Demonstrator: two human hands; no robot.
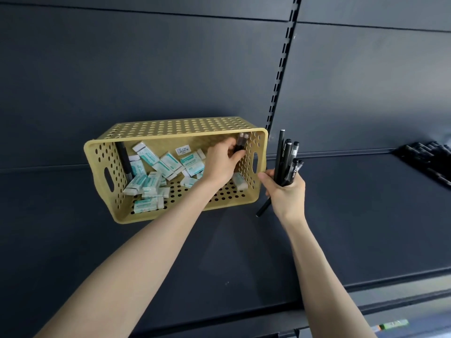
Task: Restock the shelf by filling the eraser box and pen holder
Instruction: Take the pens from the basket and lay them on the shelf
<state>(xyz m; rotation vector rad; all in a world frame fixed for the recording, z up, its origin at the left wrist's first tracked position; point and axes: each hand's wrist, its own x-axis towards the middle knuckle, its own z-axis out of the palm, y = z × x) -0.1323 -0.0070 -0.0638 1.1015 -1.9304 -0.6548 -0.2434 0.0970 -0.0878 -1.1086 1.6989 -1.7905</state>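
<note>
Yellow basket [170,126] on shelf [341,203], erasers [168,164] loose inside, left hand [223,164] within basket at right end, grip clamped on black pens [241,142], right hand [288,193] just outside, grip clamped on pen bundle [285,154], pen holder [429,162] far right.

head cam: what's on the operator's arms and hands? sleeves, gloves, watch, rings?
Both forearms are bare down to the frame's lower edge, with no sleeves in view. The left hand and right hand wear no gloves. Neither wrist has a watch, band or bracelet, and the fingers that show carry no ring. There are no markings, tape or cables.
</note>
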